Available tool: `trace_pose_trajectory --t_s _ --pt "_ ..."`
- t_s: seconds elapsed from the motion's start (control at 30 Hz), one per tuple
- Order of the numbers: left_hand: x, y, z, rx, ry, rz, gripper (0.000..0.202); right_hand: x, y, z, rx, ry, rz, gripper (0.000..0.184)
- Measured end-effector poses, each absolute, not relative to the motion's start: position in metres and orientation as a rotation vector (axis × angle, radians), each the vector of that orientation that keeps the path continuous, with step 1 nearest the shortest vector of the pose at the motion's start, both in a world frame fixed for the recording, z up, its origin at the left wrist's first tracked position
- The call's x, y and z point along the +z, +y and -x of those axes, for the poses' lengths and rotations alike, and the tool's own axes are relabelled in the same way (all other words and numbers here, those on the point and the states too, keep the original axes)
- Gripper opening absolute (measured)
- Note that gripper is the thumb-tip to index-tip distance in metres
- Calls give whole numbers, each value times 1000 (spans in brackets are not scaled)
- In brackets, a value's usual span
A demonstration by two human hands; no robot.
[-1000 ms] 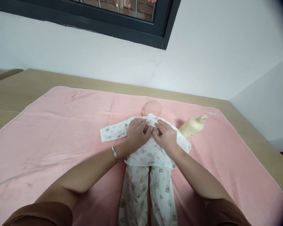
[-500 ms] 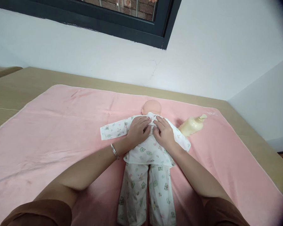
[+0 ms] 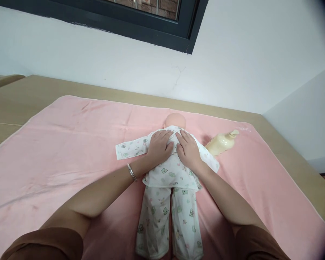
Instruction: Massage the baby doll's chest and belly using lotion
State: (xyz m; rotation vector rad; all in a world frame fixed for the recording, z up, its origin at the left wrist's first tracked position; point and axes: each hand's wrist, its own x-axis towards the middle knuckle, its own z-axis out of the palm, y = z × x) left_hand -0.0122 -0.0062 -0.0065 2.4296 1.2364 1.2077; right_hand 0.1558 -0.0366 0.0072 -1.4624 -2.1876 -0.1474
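A baby doll [image 3: 174,120] lies stretched out on a pink blanket [image 3: 81,141], its bald head at the far end. It wears a white printed top [image 3: 173,177] and matching trousers [image 3: 154,220]. My left hand [image 3: 159,146] rests flat on the left side of the doll's upper body, fingers stretched out. On the right side lies my right hand [image 3: 188,150], also flat with its fingers apart. Both thumbs point inward near the middle of the top. The doll's face is hidden from view.
A pale yellow bottle [image 3: 221,143] with a pump-like top lies on its side by the doll's right-hand sleeve. The wooden table [image 3: 113,91] extends beyond the blanket to a white wall [image 3: 141,68] with a dark window frame [image 3: 162,36].
My fingers have flattened and spread slightly outward from the collar area onto the upper body. The doll and bottle stay in place; the view has shifted a little.
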Motion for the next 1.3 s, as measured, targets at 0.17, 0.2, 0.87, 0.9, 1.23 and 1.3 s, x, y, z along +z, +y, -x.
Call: trace_pose_trajectory --t_s 0.17,0.2,0.87,0.9,1.23,1.3 --pt "-6 -7 12 1232 1214 -2481 34 9 -36 -157 -191 -2257 1434 46" --pt "-6 -8 13 1254 1198 -2489 32 9 -36 -157 -203 -2246 1419 45" --pt "-4 -8 15 1264 1085 -2512 33 9 -37 -156 -129 -2195 1461 47" --pt "-5 -8 16 1288 1058 -2520 30 9 -37 -156 -149 -2196 1431 45" --pt "-11 -11 14 1555 1081 -2428 17 -3 -42 -155 -295 -1941 1290 30" --pt "-9 -10 14 1436 1144 -2427 28 -2 -39 -156 -219 -2026 1364 39"
